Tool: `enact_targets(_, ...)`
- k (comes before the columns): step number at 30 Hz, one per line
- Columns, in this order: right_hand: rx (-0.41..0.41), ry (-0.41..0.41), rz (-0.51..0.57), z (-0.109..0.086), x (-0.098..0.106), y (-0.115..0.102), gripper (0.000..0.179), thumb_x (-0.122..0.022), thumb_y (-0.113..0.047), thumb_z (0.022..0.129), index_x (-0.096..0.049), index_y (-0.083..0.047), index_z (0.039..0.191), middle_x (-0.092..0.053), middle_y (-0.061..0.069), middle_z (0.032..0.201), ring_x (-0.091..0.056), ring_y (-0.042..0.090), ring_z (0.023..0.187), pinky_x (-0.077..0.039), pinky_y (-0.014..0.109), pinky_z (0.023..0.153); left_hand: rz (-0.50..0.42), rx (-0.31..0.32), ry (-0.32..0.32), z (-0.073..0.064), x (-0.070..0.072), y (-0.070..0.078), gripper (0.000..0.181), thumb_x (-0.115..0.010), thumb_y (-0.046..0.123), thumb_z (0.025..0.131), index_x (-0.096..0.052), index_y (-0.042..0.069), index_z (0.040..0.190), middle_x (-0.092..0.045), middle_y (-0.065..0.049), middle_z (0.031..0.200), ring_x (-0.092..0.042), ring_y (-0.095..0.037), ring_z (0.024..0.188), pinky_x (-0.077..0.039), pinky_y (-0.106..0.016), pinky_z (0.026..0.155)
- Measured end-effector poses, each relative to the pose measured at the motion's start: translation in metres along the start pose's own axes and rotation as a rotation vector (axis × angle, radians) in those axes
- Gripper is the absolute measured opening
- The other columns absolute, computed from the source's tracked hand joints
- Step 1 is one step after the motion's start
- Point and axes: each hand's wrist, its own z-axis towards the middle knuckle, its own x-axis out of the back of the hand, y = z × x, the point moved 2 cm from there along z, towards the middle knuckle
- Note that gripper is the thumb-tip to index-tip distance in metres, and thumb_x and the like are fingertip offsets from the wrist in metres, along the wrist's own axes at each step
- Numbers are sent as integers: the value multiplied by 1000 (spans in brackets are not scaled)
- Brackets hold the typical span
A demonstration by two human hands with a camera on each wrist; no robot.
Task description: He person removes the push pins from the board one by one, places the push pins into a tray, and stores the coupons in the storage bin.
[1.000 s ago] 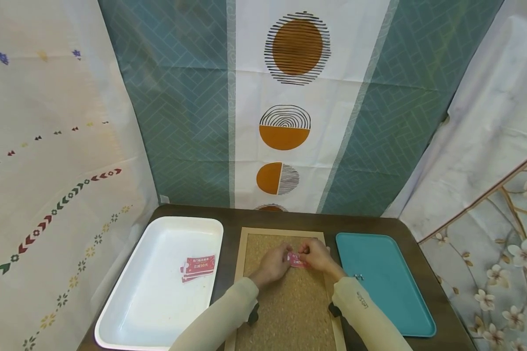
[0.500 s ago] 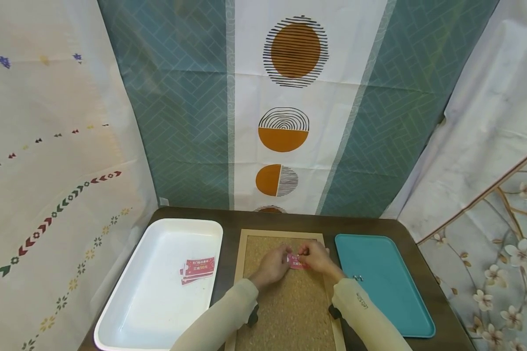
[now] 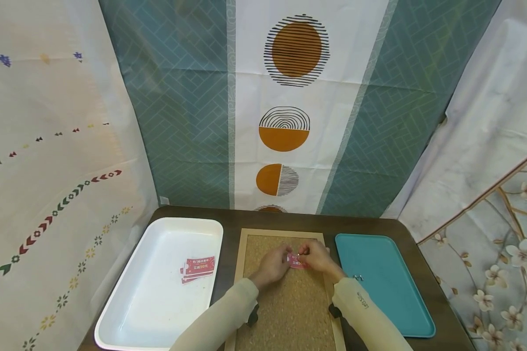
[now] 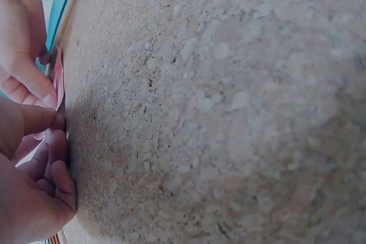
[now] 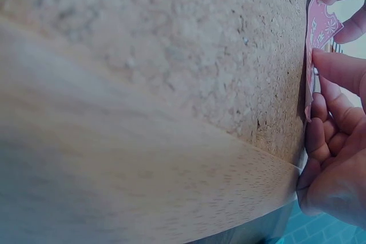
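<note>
A pink paper coupon [image 3: 295, 261] with pale printing lies over the upper part of a framed corkboard [image 3: 285, 312]. My left hand [image 3: 273, 263] pinches the coupon's left end; in the right wrist view its thumb is on the coupon's [image 5: 321, 22] upper edge. Over the right part of the coupon, my right hand [image 3: 317, 256] pinches a small silvery pin [image 5: 315, 71] between thumb and finger. Its other fingers are curled close to the cork. The left wrist view has both hands, left [image 4: 34, 170] and right [image 4: 23, 44], meeting at the coupon, seen edge-on.
To the left stands a white tray [image 3: 158, 282] with several pink coupons [image 3: 199, 266] overlapping in it. A teal tray [image 3: 391, 287] to the right holds a few small silvery pieces [image 3: 358, 277]. Patterned cloths hang behind and beside the dark table [image 3: 272, 220].
The view shifts slightly with the head. Both hands keep their places at the coupon, with hardly any visible movement.
</note>
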Motion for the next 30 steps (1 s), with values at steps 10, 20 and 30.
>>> enact_targets(10,9,8,9,-2,1,-1,10,-81,-6,88,-71,-10,86,-67,-1,79,-58,17,81,-27,64,93,16,-5,2,0,-1,0,32,-69,6,100,-64,8,131,-57,4,79,-49,-7,65,-38,-23,53)
enact_targets(20,38,30,6,-3,0,-2,14,-77,-6,93,-70,-10,81,-64,-2,74,-56,17,78,-27,62,90,15,10,-8,-1,0,1,31,-69,9,101,-64,9,132,-59,3,81,-51,-8,67,-40,-23,54)
enact_targets(30,49,29,-2,-5,-1,-2,15,-72,-4,96,-69,-9,82,-64,0,75,-55,18,79,-27,61,89,1,14,0,0,-2,-1,30,-70,10,101,-65,9,131,-58,4,80,-51,-8,67,-40,-24,54)
